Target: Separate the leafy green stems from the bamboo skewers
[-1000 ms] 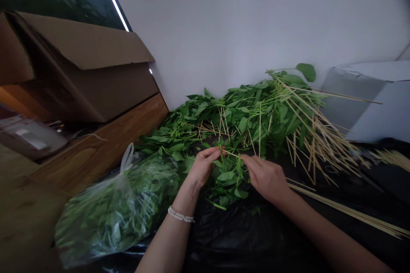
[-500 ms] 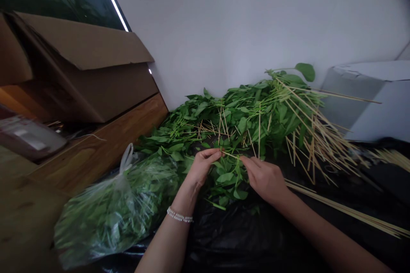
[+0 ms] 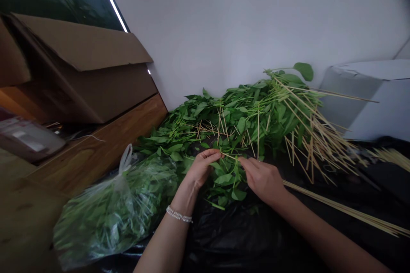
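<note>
Between my hands a thin wooden skewer (image 3: 229, 156) runs level, with a leafy green stem (image 3: 237, 169) hanging at its right end. My left hand (image 3: 202, 165), a beaded bracelet on its wrist, pinches the skewer's left end. The fingertips of my right hand (image 3: 261, 177) are closed at the other end, where skewer and stem meet; the exact grip is partly hidden. Loose leaves (image 3: 224, 179) lie below on black plastic (image 3: 237, 239). Behind, a long heap of leafy greens (image 3: 246, 98) has several skewers stuck through the stems.
A knotted clear bag of greens (image 3: 118, 209) lies at left, by a wooden board (image 3: 128, 136) and an open cardboard box (image 3: 89, 85). Skewered bunches (image 3: 317, 136) spread at right, with loose skewers (image 3: 346, 209) nearer me. A white box (image 3: 381, 94) stands by the wall (image 3: 240, 25).
Almost nothing differs. The view has shifted slightly, and both hands keep their pinch on the skewer in nearly the same place.
</note>
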`<action>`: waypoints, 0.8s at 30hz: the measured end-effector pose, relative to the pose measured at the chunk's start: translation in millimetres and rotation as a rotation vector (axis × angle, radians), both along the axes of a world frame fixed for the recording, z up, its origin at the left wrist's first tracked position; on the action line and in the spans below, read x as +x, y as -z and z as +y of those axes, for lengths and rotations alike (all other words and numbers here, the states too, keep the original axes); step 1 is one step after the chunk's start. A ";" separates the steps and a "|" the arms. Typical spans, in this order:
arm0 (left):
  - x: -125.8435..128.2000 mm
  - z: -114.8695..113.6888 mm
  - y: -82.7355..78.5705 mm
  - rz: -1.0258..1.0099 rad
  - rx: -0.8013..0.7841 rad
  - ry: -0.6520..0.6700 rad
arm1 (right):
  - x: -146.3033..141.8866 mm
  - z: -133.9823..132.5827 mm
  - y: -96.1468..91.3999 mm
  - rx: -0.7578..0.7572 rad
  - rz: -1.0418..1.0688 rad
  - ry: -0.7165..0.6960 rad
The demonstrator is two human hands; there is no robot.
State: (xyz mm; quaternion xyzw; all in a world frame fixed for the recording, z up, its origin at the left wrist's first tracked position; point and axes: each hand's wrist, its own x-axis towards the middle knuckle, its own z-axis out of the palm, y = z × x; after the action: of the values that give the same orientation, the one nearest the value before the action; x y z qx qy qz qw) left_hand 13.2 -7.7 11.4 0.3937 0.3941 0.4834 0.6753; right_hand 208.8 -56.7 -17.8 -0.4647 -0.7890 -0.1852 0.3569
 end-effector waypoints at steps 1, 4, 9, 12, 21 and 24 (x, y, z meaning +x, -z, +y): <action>-0.1 0.0 -0.1 0.004 -0.008 0.001 | -0.3 -0.2 0.3 -0.005 0.003 -0.003; 1.1 -0.9 0.6 0.029 -0.008 -0.009 | -1.8 -0.9 1.7 -0.022 0.006 -0.008; 6.6 -2.9 6.1 0.145 0.051 0.076 | -4.1 -1.4 3.1 -0.030 -0.008 -0.009; 9.2 -3.5 8.8 0.179 0.091 0.070 | -4.4 -1.1 3.7 -0.025 -0.013 -0.004; 11.3 -4.6 7.6 0.189 0.147 0.080 | 1.4 0.7 -1.3 0.004 -0.043 0.032; 5.2 -1.2 5.0 0.221 0.159 -0.002 | 16.1 5.6 -8.9 0.043 0.003 0.152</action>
State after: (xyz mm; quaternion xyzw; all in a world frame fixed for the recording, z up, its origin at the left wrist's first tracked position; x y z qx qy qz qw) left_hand 18.4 -9.0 6.4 0.4965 0.4267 0.4677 0.5939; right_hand 224.9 -51.1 -8.9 -0.5156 -0.7467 -0.2278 0.3530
